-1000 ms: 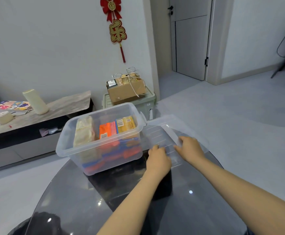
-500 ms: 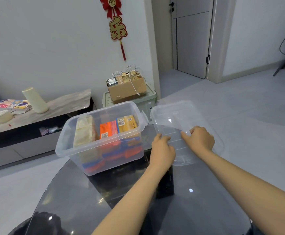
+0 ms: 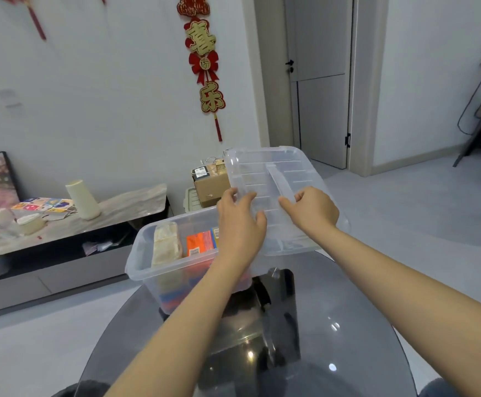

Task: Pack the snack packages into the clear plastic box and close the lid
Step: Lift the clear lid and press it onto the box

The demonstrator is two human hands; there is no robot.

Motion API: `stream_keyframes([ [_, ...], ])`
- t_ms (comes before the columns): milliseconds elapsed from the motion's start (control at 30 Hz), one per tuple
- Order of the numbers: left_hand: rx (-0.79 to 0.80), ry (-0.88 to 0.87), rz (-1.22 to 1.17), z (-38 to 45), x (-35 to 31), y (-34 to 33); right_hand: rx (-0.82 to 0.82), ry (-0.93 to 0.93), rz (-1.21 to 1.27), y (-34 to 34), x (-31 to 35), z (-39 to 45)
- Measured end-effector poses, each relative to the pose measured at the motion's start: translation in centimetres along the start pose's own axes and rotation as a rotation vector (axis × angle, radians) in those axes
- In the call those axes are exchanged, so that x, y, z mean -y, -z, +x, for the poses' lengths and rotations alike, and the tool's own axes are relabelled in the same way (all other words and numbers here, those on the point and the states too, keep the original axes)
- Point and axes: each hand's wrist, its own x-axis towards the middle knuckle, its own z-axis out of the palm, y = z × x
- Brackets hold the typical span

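The clear plastic box [image 3: 143,262] stands open on the round dark glass table [image 3: 348,325]. Inside it stand snack packages: a pale one [image 3: 166,243] at the left and an orange one [image 3: 199,243] beside it; more coloured ones show through the wall lower down. I hold the clear lid [image 3: 279,173] tilted in the air above the box's right end. My left hand [image 3: 240,224] grips its near left edge. My right hand [image 3: 312,209] grips it near the middle ridge. My left forearm hides the box's right part.
A low cabinet [image 3: 119,207] along the left wall carries a pale cup, cards and small items. A cardboard box [image 3: 209,186] rests on a green crate behind the table. A grey door stands at the back, chair legs at the far right.
Both hands have lifted the lid off the table and carried it up and left, over the box's right end. The camera has tilted upward.
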Motion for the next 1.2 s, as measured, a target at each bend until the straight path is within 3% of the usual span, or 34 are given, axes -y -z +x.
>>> stream_keyframes([
  [200, -0.039, 0.093, 0.103, -0.4, 5.0, 5.2, 0.152, 0.157, 0.035, -3.5, 6.9, -1.4],
  [333, -0.105, 0.138, 0.305, -0.7, 8.5, 7.4, 0.227, 0.294, 0.040, -6.5, 9.9, -1.6],
  [533, -0.078, 0.258, 0.442, -0.8, 14.0, 9.1, 0.491, 0.501, -0.077, -10.9, 11.4, -0.4],
  [767, 0.189, 0.522, 0.398, -0.2, 17.0, 9.3, 0.585, 0.451, -0.080, -12.7, 10.0, 0.7],
  [1100, 0.362, 0.577, 0.378, 1.7, 19.4, 9.2, 0.617, 0.441, -0.099, -13.1, 8.5, 0.9],
  [1200, 0.390, 0.585, 0.350, 1.8, 20.0, 9.4, 0.713, 0.492, -0.161, -12.4, 8.5, 1.3],
])
